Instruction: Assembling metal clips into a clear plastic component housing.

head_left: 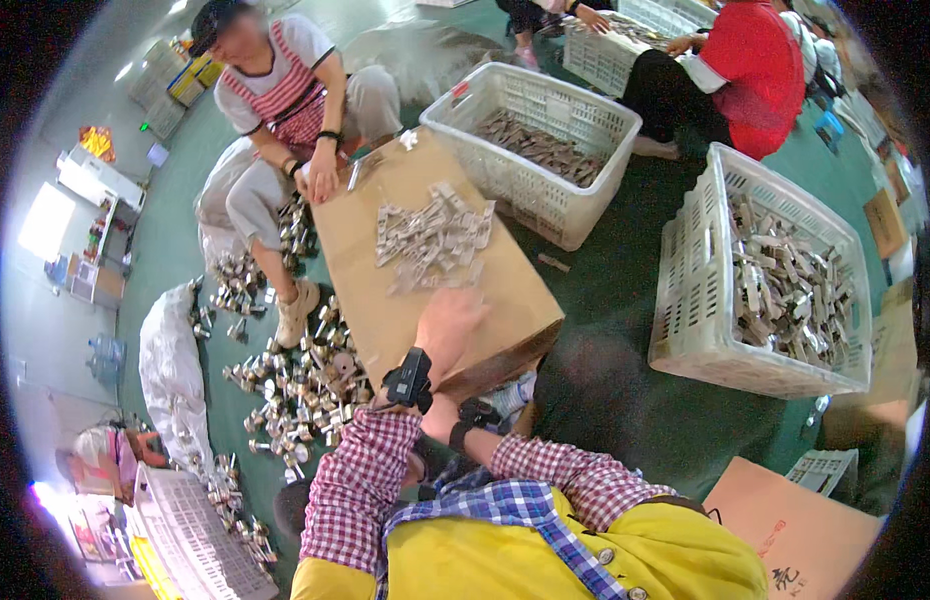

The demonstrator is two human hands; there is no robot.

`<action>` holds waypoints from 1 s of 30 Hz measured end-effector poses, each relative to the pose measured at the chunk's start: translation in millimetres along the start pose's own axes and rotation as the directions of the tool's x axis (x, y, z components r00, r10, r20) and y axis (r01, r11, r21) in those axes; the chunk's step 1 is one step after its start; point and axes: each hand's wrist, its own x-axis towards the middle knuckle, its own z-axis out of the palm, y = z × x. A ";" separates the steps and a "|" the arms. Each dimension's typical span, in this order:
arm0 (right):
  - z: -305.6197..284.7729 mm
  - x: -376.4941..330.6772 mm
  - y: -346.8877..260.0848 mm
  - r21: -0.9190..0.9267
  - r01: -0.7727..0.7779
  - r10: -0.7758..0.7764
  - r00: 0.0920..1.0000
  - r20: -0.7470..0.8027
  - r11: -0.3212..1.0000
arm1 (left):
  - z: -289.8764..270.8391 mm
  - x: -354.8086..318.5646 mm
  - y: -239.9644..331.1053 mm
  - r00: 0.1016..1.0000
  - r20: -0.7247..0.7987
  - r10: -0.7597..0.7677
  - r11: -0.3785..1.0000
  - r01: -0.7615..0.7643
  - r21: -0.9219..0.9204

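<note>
A cardboard box (385, 315) stands in front of me, a pile of flat silvery metal pieces (435, 230) heaped on its top. My left hand (455, 318) reaches over the box's near part, close to the pile's near edge. Motion smears its fingers, so its grip does not show. Low at the box's near edge is my right hand (441, 416), just beside my left wrist. Its fingers are hidden, and whether it holds anything cannot be seen. Each wrist wears a dark strapped device.
White plastic crates (675, 290) of metal pieces stand right and beyond. Many metal parts with round ends (305, 390) lie on the green floor at left, near a white sack (173, 370). A co-worker (295, 110) sits across, hands at the box's far left edge.
</note>
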 end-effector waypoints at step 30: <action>-35.4 -12.5 -4.4 0.187 -0.080 0.064 0.994 0.092 0.979 | -45.5 -207.3 -88.3 0.521 0.235 -0.820 -0.151 0.200 -0.968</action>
